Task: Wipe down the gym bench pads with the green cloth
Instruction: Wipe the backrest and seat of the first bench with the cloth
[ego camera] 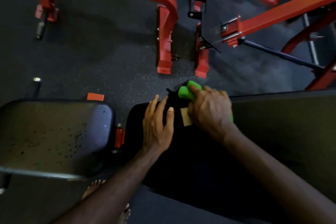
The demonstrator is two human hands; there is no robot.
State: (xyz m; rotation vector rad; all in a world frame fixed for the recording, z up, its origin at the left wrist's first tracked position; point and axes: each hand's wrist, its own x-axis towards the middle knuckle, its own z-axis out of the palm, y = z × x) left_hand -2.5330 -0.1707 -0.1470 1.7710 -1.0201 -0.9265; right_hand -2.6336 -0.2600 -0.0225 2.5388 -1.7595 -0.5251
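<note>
both your hands are on the black bench pad (pixel 181 151). your right hand (pixel 209 112) clutches the bunched green cloth (pixel 189 90) at the pad's far edge, while your left hand (pixel 158 123) rests flat beside it, fingers straight.

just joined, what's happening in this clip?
A person is leaning over a black padded gym bench pad on a red-framed machine. The right hand grips a bright green cloth at the pad's far edge, near a small tan label. The left hand rests flat on the pad beside it, fingers straight. A second, worn black seat pad sits to the left. Bare feet show on the dark rubber floor.
</note>
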